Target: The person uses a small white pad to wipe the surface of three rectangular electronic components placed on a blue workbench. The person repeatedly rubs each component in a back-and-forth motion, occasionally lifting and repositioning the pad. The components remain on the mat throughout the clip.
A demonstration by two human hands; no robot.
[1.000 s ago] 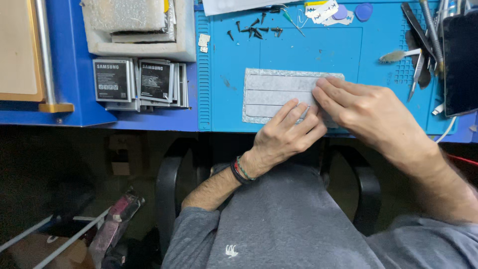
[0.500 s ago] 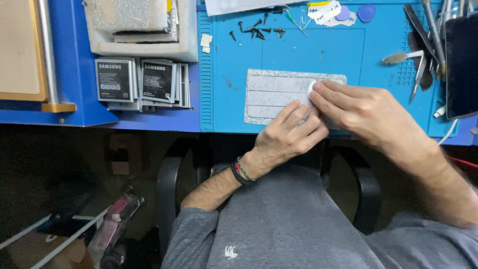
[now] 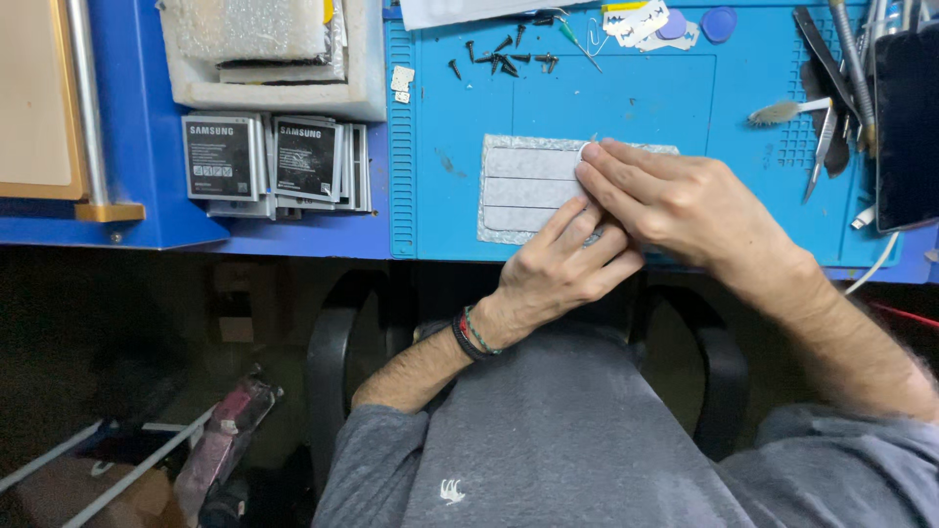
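Observation:
A grey rectangular sheet with lighter strips across it lies on the blue work mat. My left hand rests its fingers on the sheet's lower right part, pressing it down. My right hand lies over the sheet's right end, fingertips pinched at its top right edge, where a thin light strip shows. The sheet's right portion is hidden under both hands.
Two stacks of black phone batteries sit left of the mat, with a white foam tray behind them. Loose black screws lie at the mat's top. Tweezers and a brush and a dark phone lie at right.
Both hands have stayed on the sheet; my right fingertips have shifted slightly along its top right edge. The view has drifted a little.

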